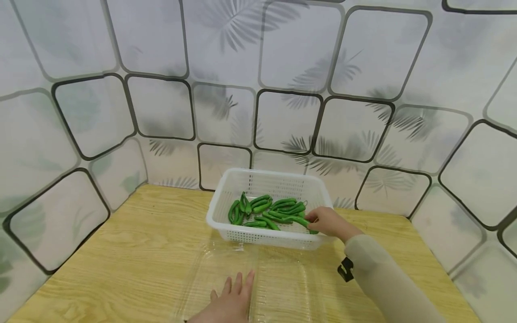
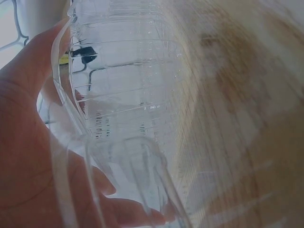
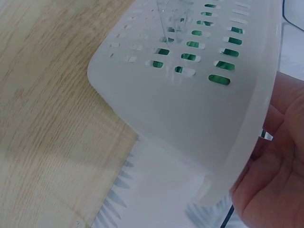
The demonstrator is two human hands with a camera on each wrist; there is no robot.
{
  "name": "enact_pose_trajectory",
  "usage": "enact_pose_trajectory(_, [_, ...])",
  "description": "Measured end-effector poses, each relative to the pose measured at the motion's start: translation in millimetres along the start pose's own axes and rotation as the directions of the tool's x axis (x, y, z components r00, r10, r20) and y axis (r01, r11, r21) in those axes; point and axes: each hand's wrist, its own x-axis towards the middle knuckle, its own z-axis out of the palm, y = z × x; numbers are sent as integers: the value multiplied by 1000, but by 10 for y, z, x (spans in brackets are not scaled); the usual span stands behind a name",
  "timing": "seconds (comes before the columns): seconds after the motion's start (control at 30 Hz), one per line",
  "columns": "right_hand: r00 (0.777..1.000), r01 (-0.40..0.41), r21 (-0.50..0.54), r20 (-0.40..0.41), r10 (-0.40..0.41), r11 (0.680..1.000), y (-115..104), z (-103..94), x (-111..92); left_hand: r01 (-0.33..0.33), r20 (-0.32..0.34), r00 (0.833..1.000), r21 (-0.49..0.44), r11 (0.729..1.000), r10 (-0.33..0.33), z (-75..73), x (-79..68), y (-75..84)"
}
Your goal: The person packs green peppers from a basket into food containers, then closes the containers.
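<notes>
A white perforated plastic basket point(image 1: 266, 235) holds several green chili peppers point(image 1: 262, 205). My right hand point(image 1: 332, 223) reaches over the basket's right side and pinches a long green chili pepper point(image 1: 296, 220) between thumb and fingers. In the right wrist view the palm point(image 3: 280, 166) shows beyond the basket's rim, which hides the fingertips. In front of the basket lies an opened clear plastic clamshell box point(image 1: 288, 287). My left hand point(image 1: 230, 298) rests on its left half with fingers extended. The left wrist view shows that hand point(image 2: 28, 142) against the box's transparent edge point(image 2: 61, 85).
The light wood-grain table point(image 1: 133, 251) runs back to walls covered with a patterned sheet point(image 1: 226, 112) of rounded squares and leaves. A black clip-like piece point(image 1: 345, 269) sits at my right sleeve point(image 1: 387, 278).
</notes>
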Motion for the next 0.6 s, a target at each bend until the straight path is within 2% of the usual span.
enact_pose_trajectory(0.3, [1000,24,0,-16,-24,1000,17,-1,-41,14,32,999,-27,1000,-13,-25,10,0])
enact_pose_trajectory(0.6, [999,39,-13,-33,-40,999,0,17,-61,-5,2,1000,-13,1000,5,-2,-5,-5])
